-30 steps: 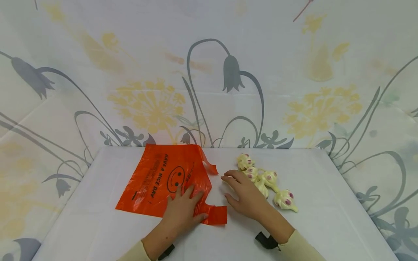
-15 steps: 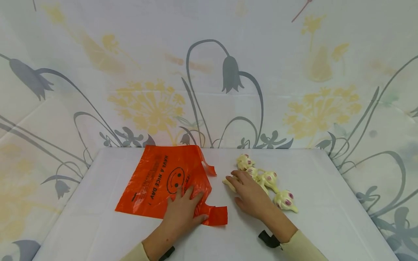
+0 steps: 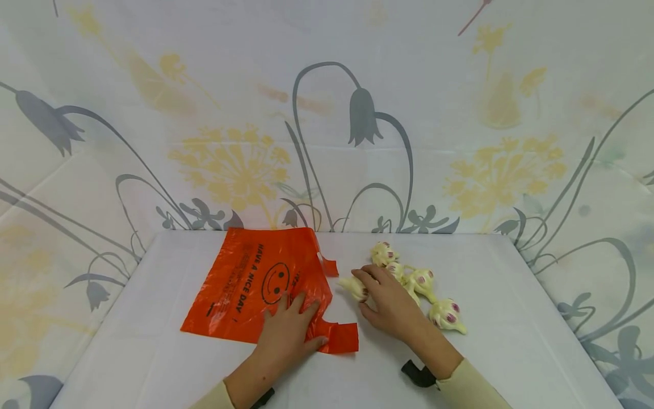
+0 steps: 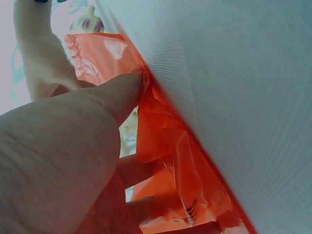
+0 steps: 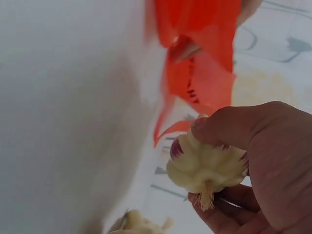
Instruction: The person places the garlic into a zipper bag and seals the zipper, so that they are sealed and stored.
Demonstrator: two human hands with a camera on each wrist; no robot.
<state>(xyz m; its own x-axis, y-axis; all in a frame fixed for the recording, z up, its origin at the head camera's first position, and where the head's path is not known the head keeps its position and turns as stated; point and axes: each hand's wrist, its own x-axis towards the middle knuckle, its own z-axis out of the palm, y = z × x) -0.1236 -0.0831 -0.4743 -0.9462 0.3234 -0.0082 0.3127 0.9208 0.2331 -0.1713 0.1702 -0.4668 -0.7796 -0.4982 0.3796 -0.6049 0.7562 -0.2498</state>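
Garlic [image 5: 207, 163], pale, ribbed and rounded, has purple streaks and a wispy root tuft; the single bag [image 3: 245, 278] is thin, glossy plastic. One bulb is just right of the bag; at least four more bulbs [image 3: 422, 280], some partly hidden, lie farther right. The right hand [image 3: 390, 304] pinches the nearest; the left hand [image 3: 286, 329], fingers spread, rests on the bag.

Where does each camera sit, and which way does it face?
Head: on the head, facing forward and down at the white table; left hand, right hand and sleeves show.
Left wrist: on that wrist, facing along the left hand to the flat orange-red plastic bag; the right hand shows beyond.
Right wrist: on that wrist, facing the round cream garlic bulb pinched by the right hand.
Both wrist views share the bag and hands.
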